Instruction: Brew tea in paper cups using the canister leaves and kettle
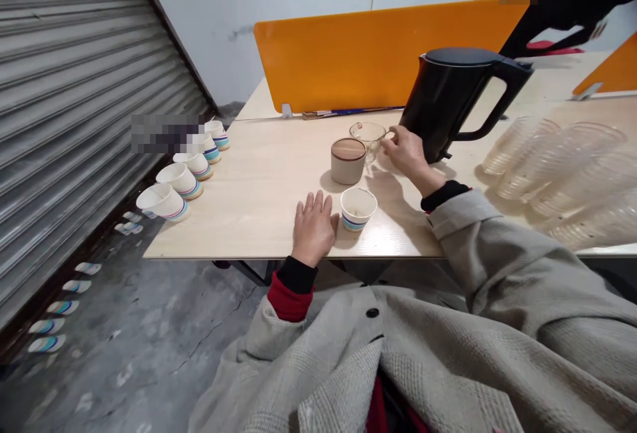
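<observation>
My left hand (314,229) lies flat on the table's front part, fingers stretched out, just left of a white paper cup (352,222) with blue stripes. Small dark bits lie in the bottom of that cup. Behind it stands a round beige canister (347,169) with a brown lid. A clear glass cup (367,133) with a handle stands upright behind the canister, which hides part of it. The fingers of my right hand (409,156) are closed at the glass cup's handle, with the black electric kettle (438,101) right behind this hand.
Several striped paper cups (179,181) line the table's left edge; more cups (64,307) appear on the floor. Stacked clear plastic cups (562,174) lie at right. An orange divider (343,61) crosses the back, with pens along its base. Another person (567,2) is at back right.
</observation>
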`<action>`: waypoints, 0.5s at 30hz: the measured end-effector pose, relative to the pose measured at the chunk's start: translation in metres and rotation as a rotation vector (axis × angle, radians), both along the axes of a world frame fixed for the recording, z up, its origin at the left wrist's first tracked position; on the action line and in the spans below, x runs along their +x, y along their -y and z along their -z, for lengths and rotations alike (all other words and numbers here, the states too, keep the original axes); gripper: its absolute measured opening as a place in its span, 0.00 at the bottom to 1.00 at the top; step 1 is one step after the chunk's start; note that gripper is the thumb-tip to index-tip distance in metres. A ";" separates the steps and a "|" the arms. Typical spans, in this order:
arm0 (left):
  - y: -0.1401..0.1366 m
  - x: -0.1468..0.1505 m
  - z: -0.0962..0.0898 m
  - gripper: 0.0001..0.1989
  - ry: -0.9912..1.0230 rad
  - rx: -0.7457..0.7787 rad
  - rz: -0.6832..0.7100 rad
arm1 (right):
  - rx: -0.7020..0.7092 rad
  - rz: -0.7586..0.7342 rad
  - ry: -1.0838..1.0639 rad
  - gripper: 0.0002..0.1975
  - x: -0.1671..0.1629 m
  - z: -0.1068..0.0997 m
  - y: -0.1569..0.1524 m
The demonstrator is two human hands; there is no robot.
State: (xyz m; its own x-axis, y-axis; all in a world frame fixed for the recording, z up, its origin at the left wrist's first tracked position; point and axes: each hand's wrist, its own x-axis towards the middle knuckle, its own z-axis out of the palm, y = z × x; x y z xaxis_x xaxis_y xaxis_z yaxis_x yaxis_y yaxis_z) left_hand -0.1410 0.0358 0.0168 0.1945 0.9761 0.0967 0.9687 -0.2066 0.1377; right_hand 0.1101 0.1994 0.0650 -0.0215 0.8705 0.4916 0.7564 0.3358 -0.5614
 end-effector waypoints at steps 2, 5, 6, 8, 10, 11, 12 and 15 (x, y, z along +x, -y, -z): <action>-0.001 0.000 0.001 0.29 -0.002 0.005 0.000 | -0.015 0.080 0.007 0.24 0.009 0.005 0.029; -0.001 0.000 0.002 0.29 -0.006 0.004 0.004 | -0.152 -0.026 0.002 0.33 0.020 0.015 0.086; -0.001 0.000 0.001 0.29 -0.008 0.004 0.006 | -0.232 -0.131 -0.010 0.38 0.020 0.019 0.104; 0.000 0.000 0.000 0.29 -0.011 0.002 0.005 | -0.352 -0.315 -0.024 0.46 0.015 0.026 0.134; 0.001 0.001 -0.002 0.29 -0.016 -0.005 -0.004 | -0.372 -0.430 -0.036 0.49 0.004 0.032 0.151; 0.001 0.001 -0.003 0.29 -0.018 -0.008 -0.008 | -0.354 -0.461 -0.046 0.48 -0.004 0.034 0.154; 0.001 0.001 -0.003 0.29 -0.020 -0.009 -0.010 | -0.329 -0.477 -0.055 0.47 -0.011 0.035 0.155; 0.000 0.000 -0.002 0.29 -0.021 -0.007 -0.003 | -0.296 -0.449 -0.059 0.35 -0.031 0.038 0.151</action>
State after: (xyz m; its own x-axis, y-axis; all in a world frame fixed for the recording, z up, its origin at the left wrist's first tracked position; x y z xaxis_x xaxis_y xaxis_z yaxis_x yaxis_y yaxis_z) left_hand -0.1405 0.0356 0.0187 0.1938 0.9773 0.0859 0.9719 -0.2032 0.1189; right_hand 0.0788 0.0485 0.0272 -0.4030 0.8836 0.2382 0.5396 0.4396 -0.7180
